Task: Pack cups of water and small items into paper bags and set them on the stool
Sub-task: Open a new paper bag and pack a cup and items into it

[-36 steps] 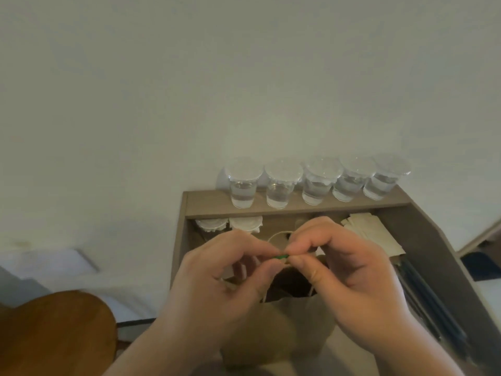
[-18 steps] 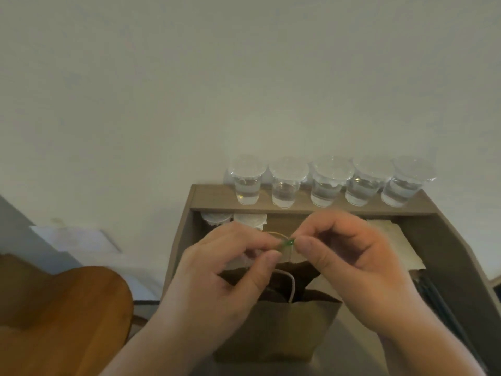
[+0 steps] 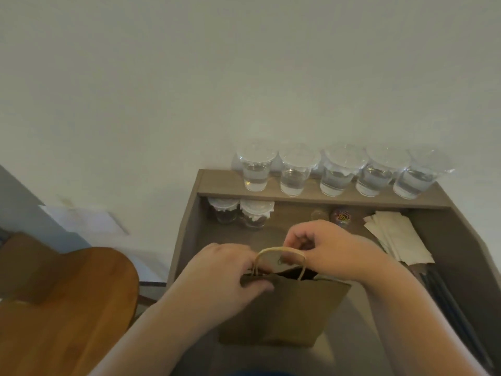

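The paper bag stands upright on the bench, at the middle of its near edge, mouth open. My left grip is clamped on the bag's top rim at its left corner, thumb pressed on the near face and fingers curled over the rim. My right grip hangs over the open mouth just behind the bag's looped handle, its fingers curled tight together. I cannot tell whether they pinch the handle, something small, or nothing. The two grips are near each other, with the handle's arch between them.

Along the far edge, a raised shelf carries five cups of water in a row, well apart from both grips. Under the shelf at the far left corner stand two lidded cups. Toward the far right lie a small colourful item and a stack of pale paper sleeves. The wooden stool stands off the bench's left edge.
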A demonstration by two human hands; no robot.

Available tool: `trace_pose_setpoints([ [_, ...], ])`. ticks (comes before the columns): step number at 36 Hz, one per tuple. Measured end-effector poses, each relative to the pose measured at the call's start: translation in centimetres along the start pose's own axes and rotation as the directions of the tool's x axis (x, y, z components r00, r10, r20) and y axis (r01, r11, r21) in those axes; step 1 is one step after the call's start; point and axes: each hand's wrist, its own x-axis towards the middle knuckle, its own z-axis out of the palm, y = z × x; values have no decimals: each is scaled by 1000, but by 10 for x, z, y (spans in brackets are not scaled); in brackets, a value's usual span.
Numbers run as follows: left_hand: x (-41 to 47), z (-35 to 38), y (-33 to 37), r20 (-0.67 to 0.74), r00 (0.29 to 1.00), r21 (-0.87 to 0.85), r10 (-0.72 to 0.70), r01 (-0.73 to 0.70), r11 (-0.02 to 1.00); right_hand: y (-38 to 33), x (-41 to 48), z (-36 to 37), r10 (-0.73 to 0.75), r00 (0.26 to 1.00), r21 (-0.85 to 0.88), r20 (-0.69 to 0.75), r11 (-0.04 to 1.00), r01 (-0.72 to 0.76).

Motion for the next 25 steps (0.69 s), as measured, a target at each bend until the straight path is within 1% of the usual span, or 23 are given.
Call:
trace_pose_setpoints([
  [2,2,3,-3,-3,1000,-32,-3,3,999,-3,-1,-1,-6,999,1,42,1000,6],
  [6,4,9,-11,-22,1000,-98,14,-16,995,-12,-8,-4,-59,995,35,80,998,56],
  [12,2,10,-16,-46,997,-182,57,-65,981,-27,-20,-5,-77,993,57,86,996,72],
  [16,1,11,-18,-63,996,-197,64,-75,978,-35,-26,-1,-91,994,11,59,996,91],
  [23,1,13,-18,-80,996,-237,42,-60,970,-44,-31,2,-45,998,-130,47,990,51],
  [25,2,13,-18,-99,994,-237,41,-64,970,-44,-30,4,-41,999,-154,16,987,43],
])
